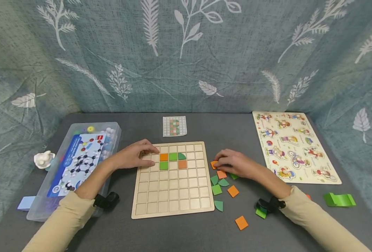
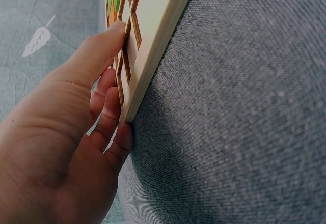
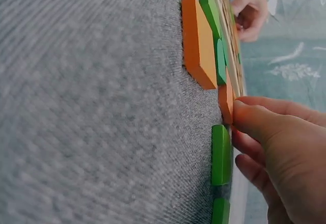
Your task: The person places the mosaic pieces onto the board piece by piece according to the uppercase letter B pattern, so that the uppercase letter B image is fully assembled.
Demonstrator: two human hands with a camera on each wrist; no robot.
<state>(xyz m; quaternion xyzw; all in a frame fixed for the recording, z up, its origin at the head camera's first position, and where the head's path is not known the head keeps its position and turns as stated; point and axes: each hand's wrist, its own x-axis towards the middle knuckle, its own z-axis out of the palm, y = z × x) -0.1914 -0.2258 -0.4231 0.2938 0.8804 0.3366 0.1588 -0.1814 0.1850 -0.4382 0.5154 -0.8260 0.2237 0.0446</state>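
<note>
Orange tile (image 1: 214,164) at frame centre-right is pinched by right hand (image 1: 233,163); I judge left hand (image 1: 135,155), fingers flat, should steady wooden board (image 1: 172,179) during lift.

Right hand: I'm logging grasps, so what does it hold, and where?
The right hand pinches an orange tile by its edge, beside the board; the tile lies on the cloth.

Beige long sleeves (image 1: 315,218), black camera straps (image 1: 269,204) on both wrists.
</note>
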